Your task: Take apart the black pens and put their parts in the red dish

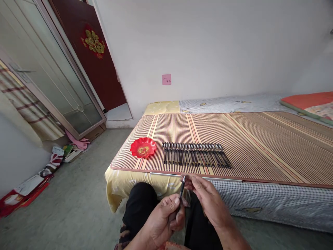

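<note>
Both my hands meet low in the middle of the view, over my lap, around a dark pen (182, 186). My left hand (163, 220) is closed round the pen's lower part. My right hand (208, 201) pinches its upper end with the fingertips. On the striped bamboo mat (260, 146) covering the bed, a row of several dark pens (195, 154) lies side by side near the front edge. A red scalloped dish (143, 147) sits just left of that row.
A pillow (309, 103) lies at the bed's far right. A pink note (166, 79) is stuck on the white wall. A glass-door cabinet (47, 76) and a dark red door (88, 48) stand at left, with papers and clutter (39, 177) on the floor.
</note>
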{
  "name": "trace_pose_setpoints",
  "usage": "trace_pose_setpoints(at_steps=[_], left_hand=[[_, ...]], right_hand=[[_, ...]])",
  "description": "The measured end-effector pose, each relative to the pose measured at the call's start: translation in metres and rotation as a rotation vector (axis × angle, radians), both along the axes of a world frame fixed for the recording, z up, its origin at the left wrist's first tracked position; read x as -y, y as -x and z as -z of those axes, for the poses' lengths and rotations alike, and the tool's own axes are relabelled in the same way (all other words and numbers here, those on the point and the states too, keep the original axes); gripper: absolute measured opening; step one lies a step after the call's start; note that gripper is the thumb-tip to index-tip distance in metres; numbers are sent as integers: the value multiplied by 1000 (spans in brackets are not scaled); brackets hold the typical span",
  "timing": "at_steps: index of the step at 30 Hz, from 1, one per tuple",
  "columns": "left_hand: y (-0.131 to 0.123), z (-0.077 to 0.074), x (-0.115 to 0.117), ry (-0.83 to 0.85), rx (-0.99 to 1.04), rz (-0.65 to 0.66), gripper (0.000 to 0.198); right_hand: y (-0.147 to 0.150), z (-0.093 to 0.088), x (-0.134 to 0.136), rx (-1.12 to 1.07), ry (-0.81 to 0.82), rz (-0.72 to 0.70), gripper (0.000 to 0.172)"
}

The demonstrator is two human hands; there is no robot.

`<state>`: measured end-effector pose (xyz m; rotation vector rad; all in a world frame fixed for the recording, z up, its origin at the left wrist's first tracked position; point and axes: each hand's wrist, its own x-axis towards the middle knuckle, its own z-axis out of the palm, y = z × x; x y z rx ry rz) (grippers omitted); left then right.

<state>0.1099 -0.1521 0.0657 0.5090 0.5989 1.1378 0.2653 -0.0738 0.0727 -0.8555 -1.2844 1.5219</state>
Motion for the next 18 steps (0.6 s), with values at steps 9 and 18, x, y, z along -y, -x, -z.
trace_pose_setpoints(at_steps=[9, 18], left_hand=[[-1, 5, 1, 21, -98, 15, 36], [-3, 4, 1, 10, -154, -8, 39]], right_hand=[[-10, -9, -6, 65, -25, -119, 31], [-8, -11, -7, -5, -32, -128, 28]])
